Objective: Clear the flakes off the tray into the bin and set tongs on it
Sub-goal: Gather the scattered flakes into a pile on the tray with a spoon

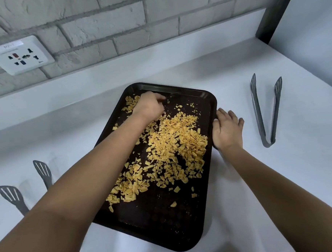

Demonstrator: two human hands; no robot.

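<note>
The white worktop (254,178) spreads under both my arms, running up to a pale brick wall (113,20) with a socket plate (19,54) set in it, far off to the left of my fingers. On the worktop lies the dark tray (169,225), its long side running away from me and slightly skewed. It holds a loose heap of yellow flakes (174,145), thickest in the middle and toward the right rim, thinning to stray bits at the near end, with a smaller patch at the far left corner.

My left hand (149,106) reaches into the tray's far end; its fingers are curled down among the flakes there, though I cannot tell whether they have hold of any. My right hand (227,129) rests on the tray's right rim, its fingers (232,114) straight and relaxed, lying on the worktop just beside the rim.

Right of my right hand's fingers, well apart, lie grey tongs (267,114), arms spread, hinge toward me. Left of my left forearm a second pair of tongs (23,188) lies partly hidden, only its slotted tips showing.
</note>
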